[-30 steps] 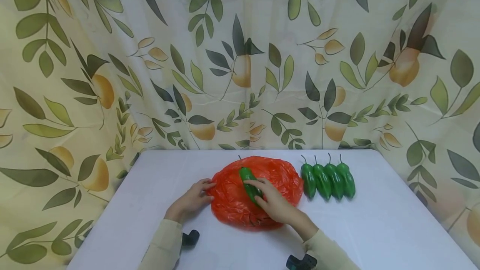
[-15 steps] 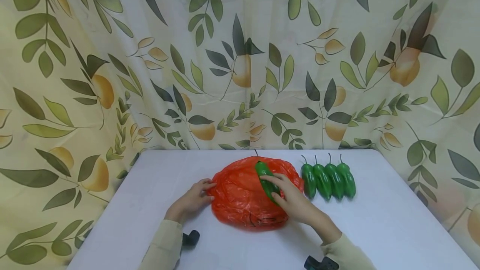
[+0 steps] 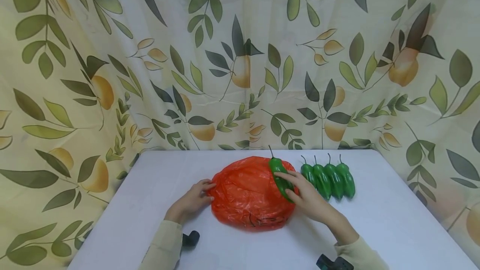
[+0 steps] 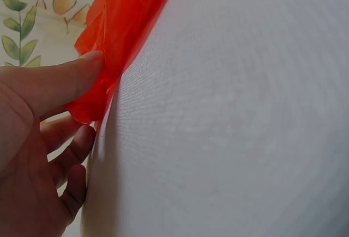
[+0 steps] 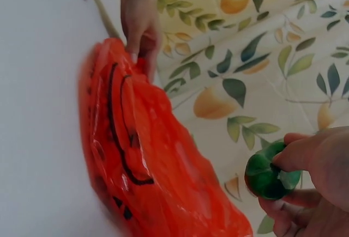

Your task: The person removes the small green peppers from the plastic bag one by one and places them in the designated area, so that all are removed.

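Note:
In the head view a puffed red plastic bag [image 3: 240,191] with black print lies mid-table. My left hand [image 3: 193,198] pinches its left edge; the left wrist view shows the thumb [image 4: 73,80] on the film and fingers behind it. A glossy green chili pepper [image 3: 276,167] with a thin stem is gripped between the thumb and fingers of my right hand [image 3: 311,199]. It hangs over the bag's right side, stem pointing away from me. The right wrist view shows this pepper [image 5: 267,174] end-on, raised beside the bag.
Several green peppers [image 3: 324,183] lie side by side just right of the bag, stems toward the back edge. The white table [image 3: 375,224] ends at a curtain [image 3: 240,74] printed with leaves and fruit. Black devices [image 3: 191,238] sit at both wrists.
My right hand has carried the pepper rightward, from over the bag's middle to its right side near the row of peppers. The left hand stays at the bag's left edge.

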`<state>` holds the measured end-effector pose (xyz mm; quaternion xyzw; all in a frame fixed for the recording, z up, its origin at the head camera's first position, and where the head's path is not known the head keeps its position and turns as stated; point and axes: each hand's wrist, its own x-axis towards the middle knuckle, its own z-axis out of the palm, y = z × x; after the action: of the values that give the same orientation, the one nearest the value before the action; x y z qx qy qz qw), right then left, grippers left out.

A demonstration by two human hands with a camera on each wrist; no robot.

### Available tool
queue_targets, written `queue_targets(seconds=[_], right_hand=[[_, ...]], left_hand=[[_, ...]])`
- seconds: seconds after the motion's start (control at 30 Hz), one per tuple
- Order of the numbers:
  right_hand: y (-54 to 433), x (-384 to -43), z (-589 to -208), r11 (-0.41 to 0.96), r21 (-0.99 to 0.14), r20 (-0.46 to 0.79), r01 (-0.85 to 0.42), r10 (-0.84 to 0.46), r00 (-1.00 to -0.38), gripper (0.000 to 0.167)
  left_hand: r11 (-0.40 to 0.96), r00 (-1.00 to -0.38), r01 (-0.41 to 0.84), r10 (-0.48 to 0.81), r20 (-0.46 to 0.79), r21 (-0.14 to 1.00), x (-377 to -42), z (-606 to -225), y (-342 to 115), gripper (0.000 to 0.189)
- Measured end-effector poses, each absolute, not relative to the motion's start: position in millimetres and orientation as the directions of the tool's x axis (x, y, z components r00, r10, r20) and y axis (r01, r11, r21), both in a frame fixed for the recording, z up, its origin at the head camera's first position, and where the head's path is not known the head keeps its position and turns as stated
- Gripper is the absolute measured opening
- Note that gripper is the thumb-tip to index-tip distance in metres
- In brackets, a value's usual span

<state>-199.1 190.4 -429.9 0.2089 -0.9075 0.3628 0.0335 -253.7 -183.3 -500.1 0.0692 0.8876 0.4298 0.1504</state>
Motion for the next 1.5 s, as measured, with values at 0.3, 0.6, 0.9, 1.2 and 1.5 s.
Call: queue_targets(seconds=[0.3, 0.6, 0.9, 1.2, 1.5], right_hand=[[209, -201, -423, 0.666, -0.625, 0.257, -0.408, -0.318, -0.913, 0.054], [240, -205, -417, 0.67, -0.637, 0.273, -0.382, -0.267, -0.924, 0.055], [275, -212, -414, 0.718, -0.639, 0.228, -0.278, -0.168, -0.959, 0.056], [299, -213, -414, 0.745, -0.63, 0.192, -0.217, -0.121, -0.974, 0.058], [326, -218, -421, 0.763, -0.632, 0.136, -0.137, -0.066, -0.989, 0.06]], left_hand=[[0.604, -0.946, -0.038, 0.234, -0.223, 0.796, -254, -502, -183, 0.05], [0.6, -0.942, -0.015, 0.26, -0.213, 0.8, -253, -496, -183, 0.05], [0.606, -0.944, -0.029, 0.246, -0.221, 0.795, -254, -496, -182, 0.05], [0.613, -0.942, -0.023, 0.251, -0.222, 0.79, -253, -497, -184, 0.051], [0.609, -0.942, -0.017, 0.256, -0.217, 0.793, -256, -500, -184, 0.052]])
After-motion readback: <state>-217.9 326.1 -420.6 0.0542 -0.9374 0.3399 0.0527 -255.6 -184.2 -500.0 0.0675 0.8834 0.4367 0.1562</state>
